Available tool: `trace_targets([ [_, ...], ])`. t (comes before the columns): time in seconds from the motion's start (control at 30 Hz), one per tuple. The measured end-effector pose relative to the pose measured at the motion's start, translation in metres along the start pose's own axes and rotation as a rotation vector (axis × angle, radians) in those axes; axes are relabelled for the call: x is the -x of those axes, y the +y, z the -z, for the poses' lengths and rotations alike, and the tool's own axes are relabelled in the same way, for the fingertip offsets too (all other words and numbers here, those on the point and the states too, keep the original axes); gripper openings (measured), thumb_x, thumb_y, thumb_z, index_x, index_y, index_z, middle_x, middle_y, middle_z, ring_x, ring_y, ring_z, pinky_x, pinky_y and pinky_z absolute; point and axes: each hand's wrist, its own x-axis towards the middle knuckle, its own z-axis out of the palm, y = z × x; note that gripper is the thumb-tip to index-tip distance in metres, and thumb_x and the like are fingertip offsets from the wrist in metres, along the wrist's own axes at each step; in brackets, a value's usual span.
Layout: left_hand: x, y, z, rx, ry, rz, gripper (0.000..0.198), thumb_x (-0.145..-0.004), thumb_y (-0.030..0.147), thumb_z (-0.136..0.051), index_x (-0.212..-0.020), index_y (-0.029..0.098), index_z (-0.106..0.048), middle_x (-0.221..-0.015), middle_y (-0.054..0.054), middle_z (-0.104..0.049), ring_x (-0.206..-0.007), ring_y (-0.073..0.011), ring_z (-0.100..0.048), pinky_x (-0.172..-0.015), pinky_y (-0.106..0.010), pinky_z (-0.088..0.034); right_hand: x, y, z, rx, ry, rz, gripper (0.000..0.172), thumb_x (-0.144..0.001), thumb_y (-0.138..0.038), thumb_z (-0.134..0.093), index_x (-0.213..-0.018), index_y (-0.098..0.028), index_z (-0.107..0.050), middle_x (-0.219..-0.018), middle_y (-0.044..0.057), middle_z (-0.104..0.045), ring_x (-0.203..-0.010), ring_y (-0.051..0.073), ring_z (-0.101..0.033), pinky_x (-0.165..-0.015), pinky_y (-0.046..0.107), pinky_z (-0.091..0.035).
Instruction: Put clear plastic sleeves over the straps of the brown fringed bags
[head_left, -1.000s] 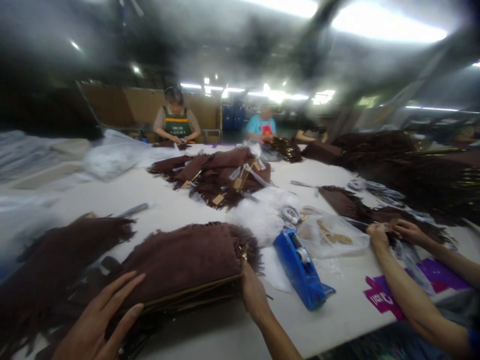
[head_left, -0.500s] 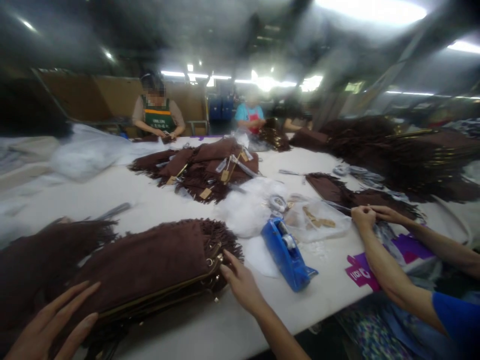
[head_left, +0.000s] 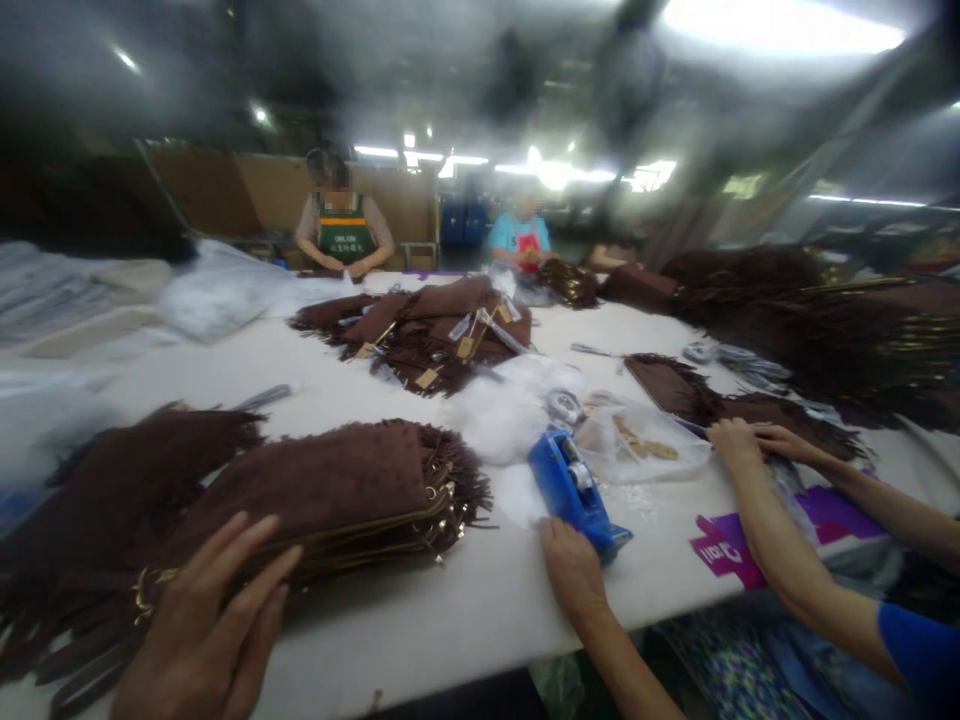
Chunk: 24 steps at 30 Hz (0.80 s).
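Note:
Brown fringed bags with gold-coloured zips and rings lie in a stack (head_left: pixel 337 480) at the front left. My left hand (head_left: pixel 217 620) is open at the near side of this stack, its fingers stretched out over the bags' front edge. Beside the near left part of a blue tape dispenser (head_left: pixel 570 490) is my right hand (head_left: pixel 574 570), its fingers curled down. Its fingertips are hidden, so what it holds, if anything, does not show. A roll of clear tape sits in the dispenser.
A co-worker's hands (head_left: pixel 750 440) work at the right, beside purple printed pieces (head_left: pixel 727 550). Tagged brown bags (head_left: pixel 442 330) are heaped mid-table. A plastic bag (head_left: pixel 667 450) with tan tags lies behind the dispenser. More people stand across the table.
My right hand has left the bag stack's corner and moved right to the tape dispenser. My left hand has shifted right along the stack's front. The camera view has turned slightly left.

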Motion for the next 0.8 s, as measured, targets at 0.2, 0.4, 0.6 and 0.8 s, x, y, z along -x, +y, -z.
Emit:
trace_targets([
  [0.2,0.019,0.066,-0.046,0.235,-0.19,-0.254,0.042,-0.087,0.009,-0.046,-0.124,0.028,-0.055,-0.137,-0.009,-0.052,-0.13,-0.0285,-0.045,-0.1,-0.045,-0.049,-0.008,0.005,0.002,0.026,0.024,-0.095,0.021,-0.088,-0.001,-0.043,-0.087,-0.017,-0.058,-0.078,0.006,-0.061,-0.058,0.016,-0.059,-0.05,0.023,-0.035],
  [0.4,0.003,0.117,-0.102,0.529,-0.434,-0.279,0.036,-0.086,0.007,-0.042,-0.117,0.019,-0.056,-0.121,-0.014,-0.061,-0.112,-0.024,-0.058,-0.094,-0.039,-0.052,-0.007,0.004,0.007,0.017,0.026,-0.072,0.019,-0.091,-0.007,-0.043,-0.081,-0.017,-0.055,-0.077,0.004,-0.059,-0.056,0.013,-0.059,-0.047,0.023,-0.029],
  [0.6,-0.023,0.141,-0.156,0.702,-0.566,-0.072,0.032,-0.087,0.01,-0.043,-0.115,0.019,-0.056,-0.113,-0.011,-0.061,-0.108,-0.0243,-0.057,-0.095,-0.04,-0.049,-0.005,0.003,0.001,-0.001,0.007,-0.05,0.02,-0.092,-0.007,-0.042,-0.081,-0.017,-0.055,-0.078,0.004,-0.06,-0.057,0.013,-0.059,-0.048,0.022,-0.031],
  [0.8,-0.008,0.136,-0.177,0.682,-0.579,0.016,0.036,-0.084,0.01,-0.048,-0.117,0.019,-0.054,-0.116,-0.011,-0.061,-0.109,-0.0241,-0.057,-0.096,-0.038,-0.047,0.009,0.002,0.008,-0.233,0.059,-0.028,0.018,-0.097,-0.026,-0.047,-0.088,-0.017,-0.06,-0.079,0.002,-0.062,-0.061,0.012,-0.06,-0.051,0.021,-0.043],
])
